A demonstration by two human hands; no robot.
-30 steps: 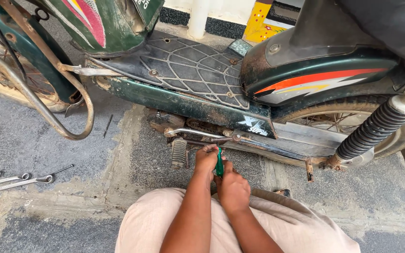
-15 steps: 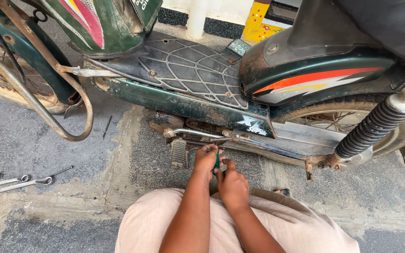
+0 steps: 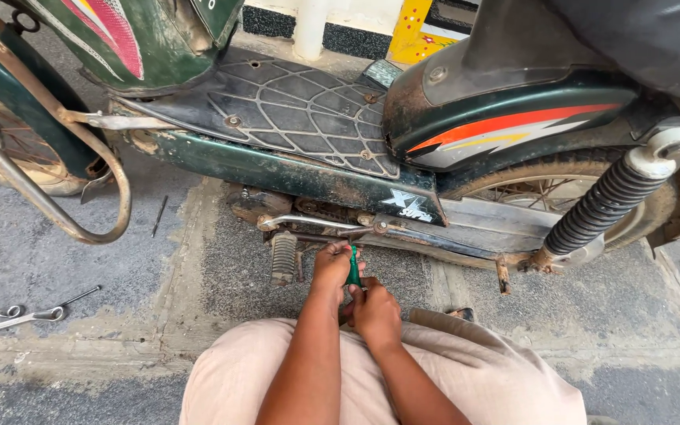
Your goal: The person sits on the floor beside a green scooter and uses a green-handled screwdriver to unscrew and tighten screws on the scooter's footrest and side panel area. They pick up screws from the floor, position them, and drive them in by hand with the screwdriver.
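A dark green moped [image 3: 293, 169] with a black ribbed footboard stands on the pavement in front of me. Both my hands are under its lower frame, close together. My left hand [image 3: 332, 266] and my right hand [image 3: 375, 312] both grip a green-handled screwdriver [image 3: 352, 266], which points up toward the rusty parts beneath the frame. A ribbed black foot peg [image 3: 282, 256] hangs just left of my left hand. The tool's tip is hidden behind my fingers.
Two metal spanners [image 3: 9, 318] and a thin rod [image 3: 80, 296] lie on the ground at the left. A rusty crash guard [image 3: 57, 201] curves down beside the front wheel. The rear shock spring [image 3: 611, 201] and rear wheel are at the right. My knees in beige cloth [image 3: 466, 370] fill the bottom.
My hands stay on the screwdriver in the same spot under the frame; only the view shifts slightly.
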